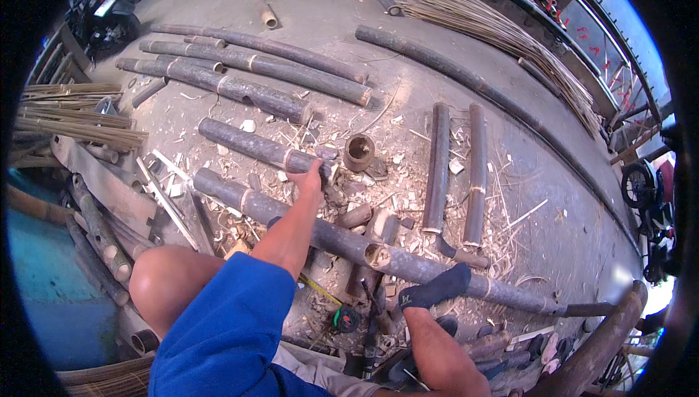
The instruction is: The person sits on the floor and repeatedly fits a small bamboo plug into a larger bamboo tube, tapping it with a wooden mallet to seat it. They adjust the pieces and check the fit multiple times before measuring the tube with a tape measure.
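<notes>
My left hand (pixel 307 173) is closed around the near right end of a short dark bamboo pole (pixel 240 140) lying on the ground. Just right of the hand stands a hollow round bamboo section (pixel 359 152), its opening facing up. In front of me a longer bamboo pole (pixel 337 241) runs across from left to right, with a notch cut into its upper side. My foot in a dark sock (pixel 437 288) rests against this pole. Below it lies a tape measure (pixel 346 318) with some yellow tape pulled out. My right hand is out of the picture.
Pale chips and shavings litter the concrete floor. Several bamboo poles (pixel 255 64) lie at the far left. Two short poles (pixel 437 168) stand lengthwise at right, near a wooden-handled tool (pixel 472 259). Bundles of thin strips (pixel 495 37) lie at the back right. A motorbike (pixel 109 18) stands far left.
</notes>
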### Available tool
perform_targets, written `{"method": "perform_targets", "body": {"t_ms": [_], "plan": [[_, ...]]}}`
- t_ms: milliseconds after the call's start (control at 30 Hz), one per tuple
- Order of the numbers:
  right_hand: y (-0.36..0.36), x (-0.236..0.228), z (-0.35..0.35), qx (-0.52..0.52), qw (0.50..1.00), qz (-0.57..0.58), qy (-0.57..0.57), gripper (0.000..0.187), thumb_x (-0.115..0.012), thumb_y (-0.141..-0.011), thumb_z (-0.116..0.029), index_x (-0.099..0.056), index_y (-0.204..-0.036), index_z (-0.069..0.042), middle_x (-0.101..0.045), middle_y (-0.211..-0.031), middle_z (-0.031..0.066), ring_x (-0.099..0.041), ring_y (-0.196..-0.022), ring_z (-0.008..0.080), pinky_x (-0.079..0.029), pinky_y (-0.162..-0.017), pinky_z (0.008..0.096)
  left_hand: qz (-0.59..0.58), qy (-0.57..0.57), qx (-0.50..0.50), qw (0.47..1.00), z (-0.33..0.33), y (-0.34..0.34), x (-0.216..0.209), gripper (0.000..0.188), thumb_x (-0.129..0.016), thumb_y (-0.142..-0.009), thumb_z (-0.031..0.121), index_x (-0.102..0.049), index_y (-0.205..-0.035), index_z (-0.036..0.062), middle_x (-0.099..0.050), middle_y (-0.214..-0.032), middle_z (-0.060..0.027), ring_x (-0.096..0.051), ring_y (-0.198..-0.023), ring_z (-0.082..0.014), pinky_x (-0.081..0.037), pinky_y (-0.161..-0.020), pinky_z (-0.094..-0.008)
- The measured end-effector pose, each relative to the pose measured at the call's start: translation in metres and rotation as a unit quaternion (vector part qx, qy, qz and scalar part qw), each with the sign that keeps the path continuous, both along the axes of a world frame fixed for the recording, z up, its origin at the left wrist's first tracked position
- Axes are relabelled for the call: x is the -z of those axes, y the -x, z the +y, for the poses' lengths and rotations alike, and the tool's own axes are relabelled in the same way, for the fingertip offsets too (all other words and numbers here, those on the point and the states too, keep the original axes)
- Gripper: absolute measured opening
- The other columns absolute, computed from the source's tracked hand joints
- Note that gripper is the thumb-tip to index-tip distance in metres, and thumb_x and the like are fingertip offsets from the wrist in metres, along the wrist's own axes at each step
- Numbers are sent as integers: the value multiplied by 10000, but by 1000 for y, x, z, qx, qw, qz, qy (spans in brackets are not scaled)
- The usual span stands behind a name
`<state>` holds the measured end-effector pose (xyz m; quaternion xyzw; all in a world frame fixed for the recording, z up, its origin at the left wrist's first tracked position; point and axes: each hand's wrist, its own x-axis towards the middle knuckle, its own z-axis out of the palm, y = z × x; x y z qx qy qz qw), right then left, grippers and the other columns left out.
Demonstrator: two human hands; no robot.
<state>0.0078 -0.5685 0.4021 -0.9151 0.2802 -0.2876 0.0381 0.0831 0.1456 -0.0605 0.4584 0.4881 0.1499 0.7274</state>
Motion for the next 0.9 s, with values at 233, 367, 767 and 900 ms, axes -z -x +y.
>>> {"method": "perform_targets", "body": {"t_ms": [233, 367, 767, 900], "plan": [[55, 25, 63, -56, 994, -84, -37, 897, -766, -857, -492, -368, -1521, -39, -502, -1411, 218, -534, -1252, 399, -410, -1110, 514, -106, 203, -123, 966, 27, 41, -40, 946, -793, -827, 355, -279, -1557, 42, -528, -1378, -157, -616, -1165, -310, -544, -953, -488], [135, 62, 137, -101, 978, -168, -70, 900, -778, -846, -490, -383, -1511, -29, -506, -1407, 219, -535, -1253, 399, -412, -1110, 508, -232, 162, -86, 955, 26, 62, -73, 815, -787, -857, 364, -411, -1471, -17, -590, -1315, -154, -644, -1128, -295, -551, -957, -443], [290, 142, 403, 246, 919, -150, 269, 930, -787, -809, -534, -422, -1442, 40, -554, -1314, 227, -569, -1183, 367, -455, -1051, 458, -422, -112, 64, 897, 2, 78, -206, 622, -798, -887, 317, -531, -1344, -11, -618, -1184, -104, -635, -1033, -231, -518, -950, -385], [294, 138, 390, 3, 926, -373, -61, 851, -625, -919, -534, -339, -1438, 77, -613, -1128, 202, -638, -966, 289, -526, -874, 380, -484, -22, 97, 869, -11, 83, -234, 609, -814, -875, 304, -535, -1328, 8, -622, -1150, -95, -639, -1014, -219, -522, -939, -374]]}}
